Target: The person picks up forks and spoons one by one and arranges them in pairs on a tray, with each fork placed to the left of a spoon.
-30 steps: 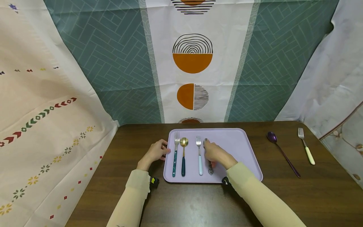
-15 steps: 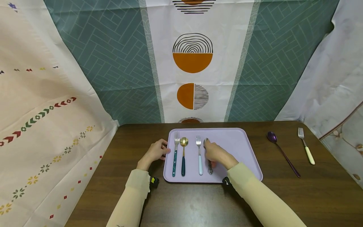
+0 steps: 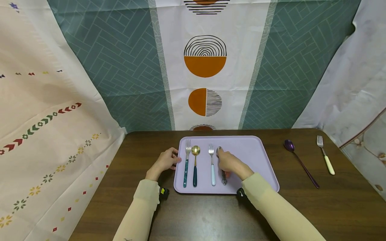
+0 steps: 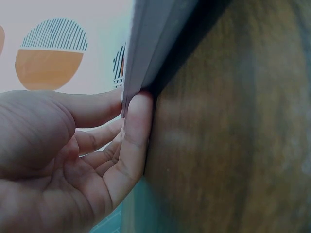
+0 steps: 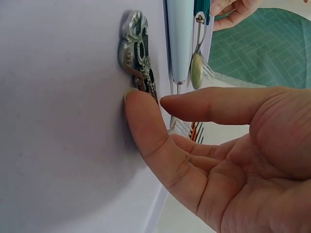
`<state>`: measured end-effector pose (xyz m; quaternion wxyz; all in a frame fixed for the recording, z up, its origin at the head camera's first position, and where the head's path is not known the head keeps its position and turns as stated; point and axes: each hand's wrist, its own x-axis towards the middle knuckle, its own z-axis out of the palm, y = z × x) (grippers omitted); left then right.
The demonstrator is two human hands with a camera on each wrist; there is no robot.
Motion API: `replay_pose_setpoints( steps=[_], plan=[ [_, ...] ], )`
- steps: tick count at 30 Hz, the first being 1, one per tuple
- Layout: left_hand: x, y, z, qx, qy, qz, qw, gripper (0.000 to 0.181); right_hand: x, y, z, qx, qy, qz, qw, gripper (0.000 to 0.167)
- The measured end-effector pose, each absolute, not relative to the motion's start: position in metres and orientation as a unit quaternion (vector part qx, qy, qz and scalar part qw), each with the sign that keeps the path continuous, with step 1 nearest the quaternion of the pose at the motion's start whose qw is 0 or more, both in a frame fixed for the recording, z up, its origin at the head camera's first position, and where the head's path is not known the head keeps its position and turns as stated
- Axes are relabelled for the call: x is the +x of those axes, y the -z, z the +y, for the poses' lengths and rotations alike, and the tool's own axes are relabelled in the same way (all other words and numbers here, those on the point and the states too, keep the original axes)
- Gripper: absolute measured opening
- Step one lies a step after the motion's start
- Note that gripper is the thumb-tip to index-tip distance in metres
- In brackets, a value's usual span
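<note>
In the head view my left hand (image 3: 166, 160) is at the left edge of the lilac tray (image 3: 247, 150). Its thumb lies on the rim and a finger is under it in the left wrist view, pinching the tray. My right hand (image 3: 231, 164) is over a silver spoon (image 3: 224, 180) on the tray. The right wrist view has thumb and index finger on either side of its ornate handle (image 5: 135, 43), pinching it; the hand hides the spoon's middle. Left of it lie a light-blue-handled fork (image 3: 212, 174), a gold spoon with dark handle (image 3: 195, 174) and a green-handled fork (image 3: 185, 172).
On the brown table (image 3: 199, 217), right of the tray, lie a long purple spoon (image 3: 303, 165) and a fork with a pale yellow handle (image 3: 329, 165). A patterned cloth (image 3: 135, 83) hangs behind the table's far edge, with light cloths at both sides.
</note>
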<state>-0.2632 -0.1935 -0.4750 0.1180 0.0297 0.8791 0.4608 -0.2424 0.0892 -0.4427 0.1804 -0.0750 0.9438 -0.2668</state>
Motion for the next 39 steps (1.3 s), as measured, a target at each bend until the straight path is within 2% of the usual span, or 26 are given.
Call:
replay_pose_setpoints(
  steps=[7,22,29,39],
  plan=[
    [-0.263,0.474,-0.194,0.035,-0.462,0.878,0.116,0.037,-0.242,0.441,0.093,-0.081,0.279,0.941,0.173,0.028],
    [-0.263,0.475,-0.195,0.029,-0.456,0.882,0.118,0.037,-0.246,0.437,0.114,-0.103,0.269,0.945,0.156,0.035],
    [-0.263,0.474,-0.194,0.030,-0.454,0.882,0.120,0.037,-0.248,0.432,0.128,-0.105,0.280,0.943,0.144,0.028],
    [-0.263,0.475,-0.193,0.030,-0.459,0.880,0.116,0.037,-0.250,0.429,0.146,-0.100,0.289,0.942,0.137,0.026]
  ],
)
